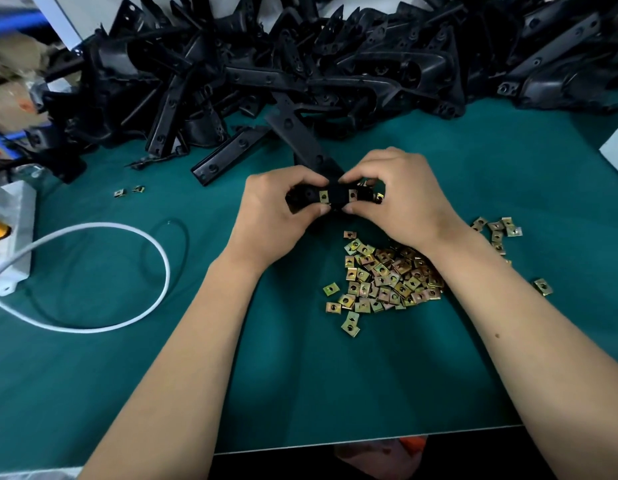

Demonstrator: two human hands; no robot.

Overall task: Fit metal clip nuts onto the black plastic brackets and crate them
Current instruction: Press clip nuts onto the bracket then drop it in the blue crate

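I hold one black plastic bracket (302,133) over the middle of the green table; its long arm points away from me. My left hand (278,213) grips its near end from the left and my right hand (401,202) grips it from the right, thumbs underneath. Two brass-coloured clip nuts (324,196) sit on the near end between my fingertips. A further clip nut (379,197) shows by my right fingers. A loose pile of clip nuts (383,278) lies on the mat just below my right wrist.
A big heap of black brackets (300,57) fills the back of the table. Two stray clip nuts (129,191) lie to the left. A white cable loop (127,271) and a white box (9,237) sit at the left edge. The green mat (335,375) ends near me.
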